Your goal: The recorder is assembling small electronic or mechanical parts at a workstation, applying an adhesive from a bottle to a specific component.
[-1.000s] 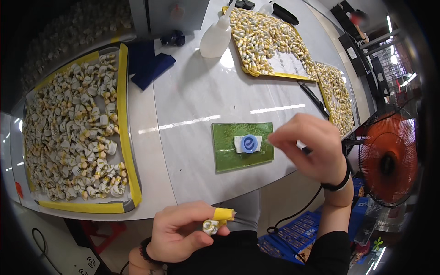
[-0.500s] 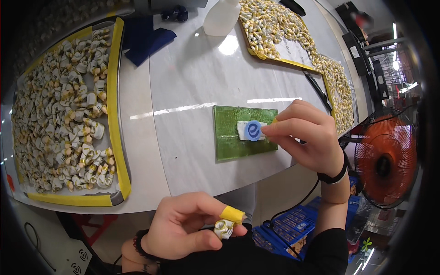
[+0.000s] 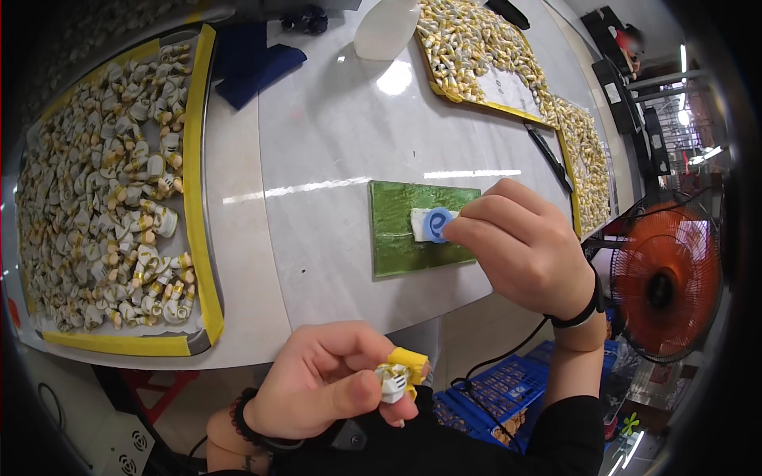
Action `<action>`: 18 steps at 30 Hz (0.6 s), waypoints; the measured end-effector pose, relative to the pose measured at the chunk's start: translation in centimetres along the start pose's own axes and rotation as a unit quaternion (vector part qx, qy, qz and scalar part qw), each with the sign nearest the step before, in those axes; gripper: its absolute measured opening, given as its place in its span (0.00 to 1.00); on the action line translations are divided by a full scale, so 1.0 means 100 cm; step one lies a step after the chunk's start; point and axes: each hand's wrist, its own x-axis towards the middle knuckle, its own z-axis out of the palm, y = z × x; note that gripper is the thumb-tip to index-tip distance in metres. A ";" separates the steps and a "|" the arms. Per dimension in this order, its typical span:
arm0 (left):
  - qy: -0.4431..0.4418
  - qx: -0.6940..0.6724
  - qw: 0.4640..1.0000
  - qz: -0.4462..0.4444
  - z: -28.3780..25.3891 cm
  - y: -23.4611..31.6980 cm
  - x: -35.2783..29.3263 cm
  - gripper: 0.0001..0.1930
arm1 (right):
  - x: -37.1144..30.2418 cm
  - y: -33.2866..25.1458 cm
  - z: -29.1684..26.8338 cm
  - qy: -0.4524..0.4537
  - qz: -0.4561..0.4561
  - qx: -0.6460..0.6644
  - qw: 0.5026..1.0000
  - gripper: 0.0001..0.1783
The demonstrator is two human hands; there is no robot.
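Left hand (image 3: 317,389) gripping a small piece (image 3: 392,383), right hand (image 3: 528,250) reaching a blue disc (image 3: 436,225)

The left hand is clamping the piece between thumb and fingers, low in the view, just off the near edge of the table (image 3: 333,270). The piece is showing a white side with dark stripes. Yellow tape (image 3: 409,358) is wrapping the end of the index finger, right beside it.

The right hand is bringing its fingertips close together at the disc's right edge; whether they are pinching anything, I cannot tell. The disc is lying on a white pad (image 3: 417,225), partly covering it, and the pad is resting on a green slab (image 3: 393,258) on the table.

To the left, a tray (image 3: 195,159) with a yellow-taped rim is holding many white and yellow parts (image 3: 95,198). Beyond the slab, a white bottle (image 3: 386,32) is standing near a second tray (image 3: 496,108) of similar colours. A black pen (image 3: 549,157) is lying at that tray's near right corner, and a blue cloth (image 3: 262,75) is lying beside the left tray. An orange fan (image 3: 663,274) is standing at the right.
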 end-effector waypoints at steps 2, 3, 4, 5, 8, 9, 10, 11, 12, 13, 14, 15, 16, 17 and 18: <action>-0.013 -0.018 1.000 -0.010 0.001 0.000 0.003 0.24 | -0.001 0.001 -0.002 -0.028 -0.016 -0.015 0.999 0.13; -0.022 -0.028 0.999 -0.032 0.002 0.001 0.005 0.24 | -0.001 0.001 -0.003 -0.026 -0.017 -0.015 0.999 0.13; -0.031 -0.038 0.997 -0.053 0.003 0.001 0.006 0.24 | 0.000 0.000 -0.006 0.002 -0.006 -0.001 1.000 0.12; -0.030 -0.036 0.998 -0.052 0.002 0.001 0.008 0.24 | 0.000 -0.001 -0.008 0.030 0.004 0.013 0.999 0.12; -0.061 -0.061 0.992 -0.091 0.000 -0.003 0.010 0.23 | 0.003 -0.020 -0.020 0.121 0.030 0.165 0.978 0.06; -0.064 -0.070 0.991 -0.098 -0.001 -0.003 0.010 0.23 | 0.005 -0.026 -0.015 0.152 0.040 0.213 0.964 0.05; -0.068 -0.079 0.989 -0.105 -0.002 -0.003 0.011 0.22 | 0.008 -0.030 -0.011 0.153 0.038 0.217 0.963 0.05; -0.065 -0.068 0.990 -0.102 -0.004 -0.003 0.010 0.22 | 0.011 -0.032 -0.008 0.163 0.018 0.255 0.953 0.04; -0.068 -0.067 0.990 -0.105 -0.004 -0.004 0.011 0.22 | 0.011 -0.034 -0.008 0.171 0.002 0.287 0.943 0.04; -0.095 -0.098 0.984 -0.110 -0.006 -0.005 0.012 0.17 | 0.010 -0.033 -0.007 0.176 -0.028 0.285 0.942 0.04; -0.122 -0.130 0.977 -0.115 -0.006 -0.005 0.013 0.13 | 0.010 -0.033 -0.007 0.177 -0.027 0.284 0.942 0.04; -0.120 -0.129 0.978 -0.114 -0.005 -0.005 0.012 0.13 | 0.010 -0.033 -0.006 0.173 -0.045 0.282 0.943 0.03; -0.112 -0.124 0.978 -0.126 -0.005 -0.004 0.012 0.13 | 0.010 -0.032 -0.005 0.170 -0.063 0.280 0.943 0.03; -0.103 -0.119 0.978 -0.137 -0.004 -0.003 0.011 0.13 | 0.011 -0.031 -0.005 0.171 -0.064 0.283 0.942 0.03; -0.104 -0.119 0.978 -0.139 -0.005 -0.004 0.012 0.13 | 0.010 -0.030 -0.008 0.143 -0.086 0.298 0.940 0.03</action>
